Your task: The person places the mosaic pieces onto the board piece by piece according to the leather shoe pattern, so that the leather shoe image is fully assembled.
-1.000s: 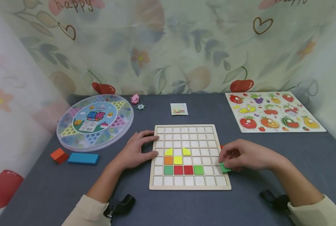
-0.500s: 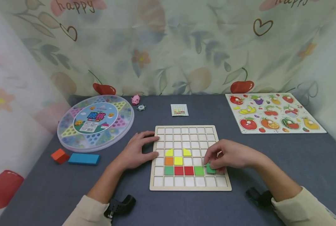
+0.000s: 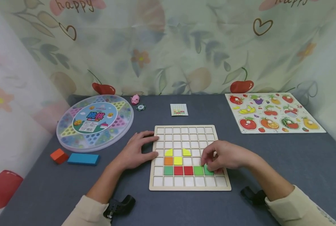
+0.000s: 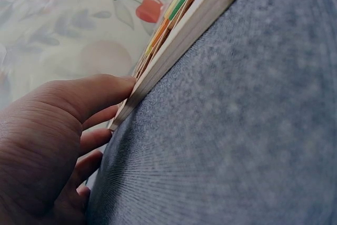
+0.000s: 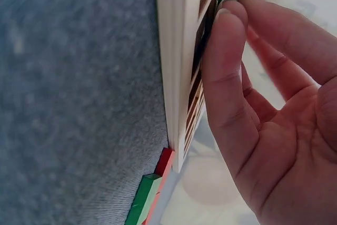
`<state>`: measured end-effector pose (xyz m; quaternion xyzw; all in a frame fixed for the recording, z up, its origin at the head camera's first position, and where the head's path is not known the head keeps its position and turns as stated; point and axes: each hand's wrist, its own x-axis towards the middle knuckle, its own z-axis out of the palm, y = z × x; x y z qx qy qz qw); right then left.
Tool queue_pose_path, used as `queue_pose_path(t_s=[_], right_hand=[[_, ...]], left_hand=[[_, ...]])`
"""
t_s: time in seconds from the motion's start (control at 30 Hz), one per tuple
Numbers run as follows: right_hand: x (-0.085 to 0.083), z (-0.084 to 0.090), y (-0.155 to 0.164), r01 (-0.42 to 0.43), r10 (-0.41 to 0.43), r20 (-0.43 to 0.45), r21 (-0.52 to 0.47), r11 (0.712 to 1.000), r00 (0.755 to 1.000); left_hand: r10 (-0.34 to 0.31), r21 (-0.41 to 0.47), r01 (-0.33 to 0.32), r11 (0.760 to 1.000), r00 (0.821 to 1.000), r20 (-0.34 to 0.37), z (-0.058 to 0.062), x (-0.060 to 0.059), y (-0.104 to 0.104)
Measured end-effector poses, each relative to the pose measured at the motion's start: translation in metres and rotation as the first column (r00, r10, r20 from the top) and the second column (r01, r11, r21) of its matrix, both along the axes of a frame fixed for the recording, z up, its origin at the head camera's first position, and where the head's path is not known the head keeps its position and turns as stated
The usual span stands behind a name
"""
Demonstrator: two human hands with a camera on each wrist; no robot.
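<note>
Right hand (image 3: 227, 156) fingertips pinching small, flat green square tile (image 3: 208, 170), over wooden grid board (image 3: 189, 187) beside green row tile. Light, rigid, likely smooth: grip by edges. Left hand (image 3: 137, 150) flat, fingers relaxed, bracing board edge.

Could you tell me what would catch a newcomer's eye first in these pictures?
Probably the wooden grid board at the table's middle, with yellow, orange, red and green tiles in its lower rows. The right hand pinches a green tile over the cell beside the row's last green one, while the left hand rests against the board's left edge. A round game case lies at the left.
</note>
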<state>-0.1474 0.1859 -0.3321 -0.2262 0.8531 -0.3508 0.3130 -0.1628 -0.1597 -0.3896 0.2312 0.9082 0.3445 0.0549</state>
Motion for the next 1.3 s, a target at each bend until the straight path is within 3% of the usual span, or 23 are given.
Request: queue_pose_path(t_s=[0.37, 0.67, 1.0, 1.3], right_hand=[[0.004, 0.0, -0.005, 0.015, -0.012, -0.076, 0.039, 0.999, 0.997], [0.005, 0.007, 0.024, -0.015, 0.012, -0.041, -0.073, 0.997, 0.999], [0.003, 0.015, 0.06, 0.07, -0.076, -0.082, -0.077, 0.995, 0.994], [-0.004, 0.01, 0.085, 0.129, -0.131, -0.132, -0.022, 0.991, 0.983]], left_hand=[[0.004, -0.004, -0.004, 1.0, 1.0, -0.006, 0.0, 0.0, -0.001], [0.002, -0.007, -0.002, 1.0, 1.0, -0.005, 0.001, 0.0, 0.0], [0.002, -0.012, -0.002, 1.0, 1.0, -0.011, 0.0, -0.001, 0.0], [0.002, -0.006, -0.002, 1.0, 1.0, -0.005, 0.0, -0.001, 0.0]])
